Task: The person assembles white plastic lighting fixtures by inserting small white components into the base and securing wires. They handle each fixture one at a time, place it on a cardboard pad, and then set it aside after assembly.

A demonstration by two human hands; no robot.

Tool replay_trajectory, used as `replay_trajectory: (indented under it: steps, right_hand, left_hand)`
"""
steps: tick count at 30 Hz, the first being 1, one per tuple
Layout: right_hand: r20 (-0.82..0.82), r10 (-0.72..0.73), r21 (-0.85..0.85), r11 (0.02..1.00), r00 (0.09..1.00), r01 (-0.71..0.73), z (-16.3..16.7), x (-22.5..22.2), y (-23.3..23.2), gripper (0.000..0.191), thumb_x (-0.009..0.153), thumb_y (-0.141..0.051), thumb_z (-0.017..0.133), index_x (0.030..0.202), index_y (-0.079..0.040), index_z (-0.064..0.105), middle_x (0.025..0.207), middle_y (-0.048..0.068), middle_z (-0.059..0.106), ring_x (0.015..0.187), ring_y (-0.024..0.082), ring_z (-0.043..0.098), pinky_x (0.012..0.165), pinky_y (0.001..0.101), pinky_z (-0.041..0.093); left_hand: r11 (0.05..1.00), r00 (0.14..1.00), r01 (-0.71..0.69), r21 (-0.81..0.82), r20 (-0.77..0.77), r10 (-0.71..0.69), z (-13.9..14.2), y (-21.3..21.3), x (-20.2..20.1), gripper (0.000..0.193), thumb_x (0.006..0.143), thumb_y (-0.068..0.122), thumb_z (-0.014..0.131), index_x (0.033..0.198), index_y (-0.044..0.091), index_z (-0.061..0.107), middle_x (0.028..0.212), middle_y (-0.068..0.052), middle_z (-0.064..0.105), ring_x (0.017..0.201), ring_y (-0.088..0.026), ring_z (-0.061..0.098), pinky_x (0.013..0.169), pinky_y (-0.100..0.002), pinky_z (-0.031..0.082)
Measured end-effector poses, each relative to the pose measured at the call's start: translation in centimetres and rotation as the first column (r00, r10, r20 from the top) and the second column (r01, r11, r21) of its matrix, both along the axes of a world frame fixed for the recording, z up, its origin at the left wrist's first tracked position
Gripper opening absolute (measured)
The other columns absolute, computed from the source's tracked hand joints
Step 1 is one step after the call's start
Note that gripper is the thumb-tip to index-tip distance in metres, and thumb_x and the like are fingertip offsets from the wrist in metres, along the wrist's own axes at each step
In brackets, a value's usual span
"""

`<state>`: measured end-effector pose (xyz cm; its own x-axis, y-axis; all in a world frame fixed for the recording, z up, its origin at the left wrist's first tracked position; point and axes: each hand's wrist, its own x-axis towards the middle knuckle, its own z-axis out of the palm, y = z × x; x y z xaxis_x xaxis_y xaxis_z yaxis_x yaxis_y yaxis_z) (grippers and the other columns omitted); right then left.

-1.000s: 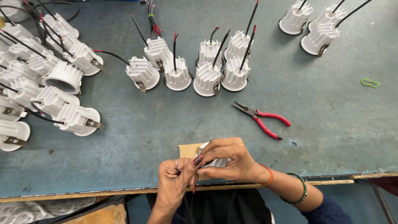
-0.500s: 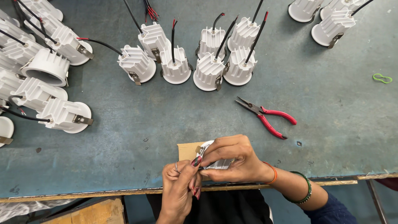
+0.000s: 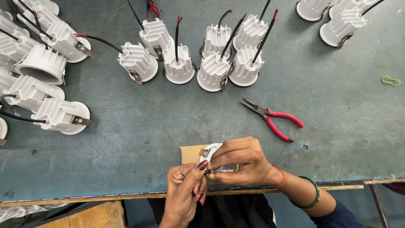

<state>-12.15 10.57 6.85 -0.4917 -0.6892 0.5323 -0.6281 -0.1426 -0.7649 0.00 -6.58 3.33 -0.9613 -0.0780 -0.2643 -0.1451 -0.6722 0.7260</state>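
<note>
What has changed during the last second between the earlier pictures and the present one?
Very little has changed. Both hands stayed at the table's near edge: the right hand still grips the white lamp housing and the left hand still works at its side. The red-handled pliers and the standing housings did not move on the table; only the head camera shifted slightly.

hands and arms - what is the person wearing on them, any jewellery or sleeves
The left hand has a thin ring on one finger and dark red polished nails. The right hand leads to a wrist with a thin orange band, then a green bangle further up the forearm. A dark blue sleeve begins near the elbow.
</note>
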Motion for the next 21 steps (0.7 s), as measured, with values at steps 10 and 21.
replay_trajectory:
  steps: [10,21]
  right_hand:
    - [-0.047,-0.019,-0.009,1.0,0.999,0.018,-0.47,-0.27,0.31,0.022,0.077,-0.013,0.09,0.096,-0.007,0.079,0.094,0.009,0.078,0.084,0.019,0.079,0.071,0.0278,0.064]
    - [-0.076,-0.025,-0.012,1.0,0.997,0.024,-0.55,-0.74,0.68,0.021,0.078,-0.013,0.09,0.095,-0.007,0.08,0.091,0.007,0.078,0.078,0.016,0.077,0.065,0.0255,0.06]
  left_hand:
    - [0.999,1.0,0.025,0.026,0.006,-0.025,-0.09,0.0,-0.16,0.045,0.1,0.012,0.061,0.057,0.007,0.052,0.046,-0.003,0.046,0.039,-0.011,0.045,0.035,-0.026,0.039]
    - [0.999,1.0,0.017,0.036,0.007,-0.017,0.13,-0.48,-0.31,0.049,0.101,0.014,0.062,0.055,0.009,0.048,0.045,-0.003,0.046,0.038,-0.009,0.042,0.035,-0.024,0.036]
